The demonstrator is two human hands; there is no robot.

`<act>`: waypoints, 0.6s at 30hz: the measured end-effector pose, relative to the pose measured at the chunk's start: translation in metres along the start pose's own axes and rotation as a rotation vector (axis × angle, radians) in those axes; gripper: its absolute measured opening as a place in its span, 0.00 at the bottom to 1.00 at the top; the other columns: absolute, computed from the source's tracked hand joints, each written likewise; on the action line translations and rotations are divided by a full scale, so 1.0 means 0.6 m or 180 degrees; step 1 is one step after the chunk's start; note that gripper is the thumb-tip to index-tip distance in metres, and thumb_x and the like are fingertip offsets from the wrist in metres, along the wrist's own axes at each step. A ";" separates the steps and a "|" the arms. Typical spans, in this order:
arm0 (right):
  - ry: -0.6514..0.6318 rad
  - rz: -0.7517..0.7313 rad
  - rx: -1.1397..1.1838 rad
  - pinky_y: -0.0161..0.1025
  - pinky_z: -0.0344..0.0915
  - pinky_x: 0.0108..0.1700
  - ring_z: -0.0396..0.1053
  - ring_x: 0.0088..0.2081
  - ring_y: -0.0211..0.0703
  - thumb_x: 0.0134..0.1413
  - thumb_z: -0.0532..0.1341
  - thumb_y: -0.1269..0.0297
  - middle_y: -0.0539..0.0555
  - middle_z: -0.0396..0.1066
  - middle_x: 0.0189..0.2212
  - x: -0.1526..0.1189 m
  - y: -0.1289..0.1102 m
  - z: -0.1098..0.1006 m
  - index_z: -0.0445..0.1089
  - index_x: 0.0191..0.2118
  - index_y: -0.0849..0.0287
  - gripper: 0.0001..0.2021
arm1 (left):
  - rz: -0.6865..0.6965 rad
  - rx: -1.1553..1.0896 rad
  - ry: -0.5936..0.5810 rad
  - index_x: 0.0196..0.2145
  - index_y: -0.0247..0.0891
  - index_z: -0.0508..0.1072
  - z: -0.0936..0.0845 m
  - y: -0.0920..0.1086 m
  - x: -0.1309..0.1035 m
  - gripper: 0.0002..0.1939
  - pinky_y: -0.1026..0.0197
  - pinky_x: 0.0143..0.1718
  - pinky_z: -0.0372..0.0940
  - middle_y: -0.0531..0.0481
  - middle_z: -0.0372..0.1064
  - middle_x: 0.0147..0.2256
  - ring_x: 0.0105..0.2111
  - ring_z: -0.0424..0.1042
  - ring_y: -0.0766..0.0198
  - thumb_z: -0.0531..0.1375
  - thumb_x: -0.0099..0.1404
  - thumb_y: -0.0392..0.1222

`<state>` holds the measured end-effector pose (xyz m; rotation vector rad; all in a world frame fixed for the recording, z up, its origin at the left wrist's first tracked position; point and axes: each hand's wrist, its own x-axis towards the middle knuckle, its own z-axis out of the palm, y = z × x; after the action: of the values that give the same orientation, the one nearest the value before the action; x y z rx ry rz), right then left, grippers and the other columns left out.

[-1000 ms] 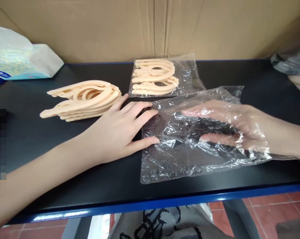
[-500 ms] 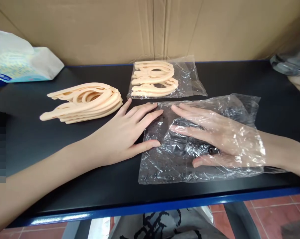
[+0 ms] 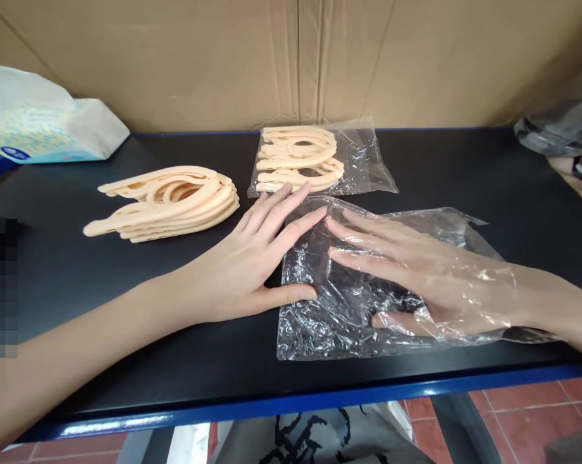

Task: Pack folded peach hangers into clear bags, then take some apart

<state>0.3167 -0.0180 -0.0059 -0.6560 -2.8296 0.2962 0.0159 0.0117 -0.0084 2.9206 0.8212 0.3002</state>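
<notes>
A clear plastic bag lies on the black tabletop before me. Inside it, up to the wrist, is my right hand, fingers spread and pointing left under the film. My left hand rests at the bag's left edge, fingers stretched out, with the thumb and index finger over the film. To the left of it lies a stack of cream plastic folding hangers. Behind my left fingertips, a second clear bag holds more cream hangers.
A tissue pack stands at the back left. Brown cardboard rises along the table's far edge. At the back right is a transparent plastic item. The table's blue front edge runs close to my lap.
My left fingers have shifted slightly up and right on the bag. The bag's film has settled flatter over my right hand, and its upper right corner has dropped.
</notes>
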 end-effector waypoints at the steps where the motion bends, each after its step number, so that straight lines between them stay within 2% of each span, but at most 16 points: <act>1: -0.0006 -0.0003 -0.0002 0.66 0.44 0.72 0.27 0.77 0.53 0.67 0.59 0.57 0.58 0.36 0.77 -0.001 0.000 0.003 0.42 0.76 0.57 0.39 | 0.0031 -0.0042 0.0006 0.74 0.32 0.44 0.002 0.000 0.000 0.47 0.33 0.72 0.41 0.31 0.32 0.75 0.75 0.33 0.39 0.52 0.73 0.67; 4: -0.0016 -0.0106 -0.0006 0.66 0.39 0.73 0.28 0.77 0.53 0.65 0.57 0.62 0.60 0.40 0.77 -0.003 -0.001 0.010 0.45 0.75 0.61 0.37 | 0.0083 -0.0164 -0.0043 0.75 0.32 0.42 0.005 0.002 0.002 0.47 0.37 0.73 0.40 0.34 0.33 0.76 0.75 0.30 0.44 0.51 0.73 0.68; 7: 0.0005 -0.0343 0.0058 0.65 0.38 0.73 0.30 0.77 0.54 0.62 0.57 0.67 0.63 0.41 0.76 0.001 -0.003 0.014 0.52 0.73 0.63 0.35 | 0.0075 -0.0318 -0.0191 0.75 0.34 0.40 0.004 0.006 0.006 0.48 0.39 0.74 0.41 0.37 0.34 0.76 0.75 0.29 0.47 0.51 0.73 0.68; 9: 0.0062 -0.0390 0.0090 0.64 0.41 0.73 0.32 0.76 0.54 0.62 0.59 0.67 0.64 0.42 0.76 0.005 -0.006 0.015 0.56 0.71 0.63 0.33 | 0.0082 -0.0445 -0.0286 0.75 0.34 0.38 0.004 0.008 0.007 0.49 0.43 0.74 0.43 0.38 0.34 0.76 0.75 0.31 0.50 0.51 0.73 0.68; 11: 0.0112 -0.0343 0.0076 0.63 0.42 0.74 0.31 0.76 0.54 0.63 0.62 0.62 0.64 0.41 0.76 0.006 -0.008 0.015 0.57 0.71 0.61 0.33 | 0.0103 -0.0539 -0.0278 0.75 0.34 0.38 0.005 0.008 0.006 0.49 0.48 0.74 0.45 0.38 0.35 0.76 0.75 0.35 0.53 0.52 0.73 0.68; 15: 0.0120 -0.0191 0.0062 0.61 0.40 0.74 0.25 0.76 0.49 0.64 0.63 0.50 0.58 0.35 0.77 0.005 -0.004 0.020 0.45 0.75 0.53 0.42 | 0.0120 -0.0590 -0.0207 0.75 0.36 0.38 0.009 0.006 0.001 0.49 0.52 0.74 0.45 0.39 0.36 0.76 0.75 0.38 0.56 0.53 0.73 0.68; 18: 0.0045 -0.0141 0.0018 0.63 0.36 0.74 0.24 0.76 0.49 0.64 0.62 0.47 0.57 0.33 0.77 0.004 0.001 0.022 0.38 0.76 0.51 0.44 | 0.0115 -0.0561 -0.0271 0.76 0.36 0.37 0.010 0.005 0.000 0.48 0.50 0.74 0.42 0.40 0.36 0.76 0.75 0.37 0.56 0.51 0.73 0.68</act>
<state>0.3113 -0.0182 -0.0185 -0.5909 -2.8246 0.2905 0.0184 0.0091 -0.0136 2.7652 0.6930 0.2362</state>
